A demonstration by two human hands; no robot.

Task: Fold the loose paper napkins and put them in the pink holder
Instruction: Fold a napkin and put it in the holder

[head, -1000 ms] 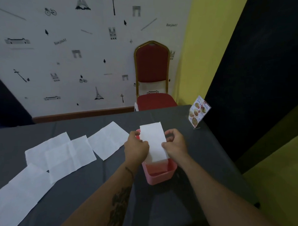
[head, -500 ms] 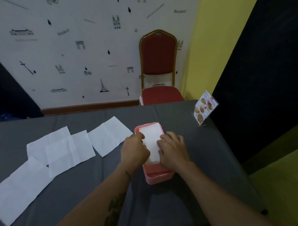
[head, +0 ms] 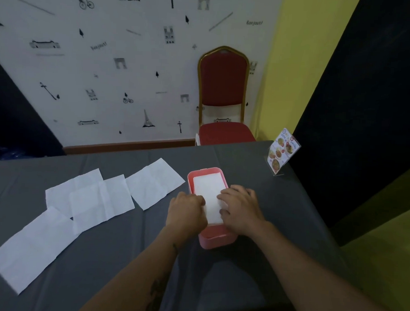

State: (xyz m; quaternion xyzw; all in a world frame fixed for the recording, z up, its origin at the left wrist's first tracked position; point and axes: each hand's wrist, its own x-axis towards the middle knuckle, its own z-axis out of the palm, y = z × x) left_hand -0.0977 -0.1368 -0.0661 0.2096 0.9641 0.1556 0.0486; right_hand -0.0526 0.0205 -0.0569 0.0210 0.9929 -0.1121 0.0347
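Hands rest together on the folded napkin (head: 208,197) lying flat inside the pink holder (head: 216,240). Left hand (head: 185,212) is curled at the napkin's left edge; whether its grip pinches the paper cannot be told. Right hand (head: 240,209) lies palm down with fingers spread on the napkin's right side, grip loose and holding nothing. Holder is a rounded rectangular tray of smooth plastic, standing on the grey-clothed counter (head: 267,204). Left of it lie four loose napkins, unfolded, creased into quarters: one (head: 154,183) just beside the holder, two overlapping (head: 100,203) further left, one (head: 31,247) nearest at the far left. A menu card stand (head: 282,152) sits at the far right corner. A red padded chair (head: 222,97) with gilt frame stands beyond the counter.
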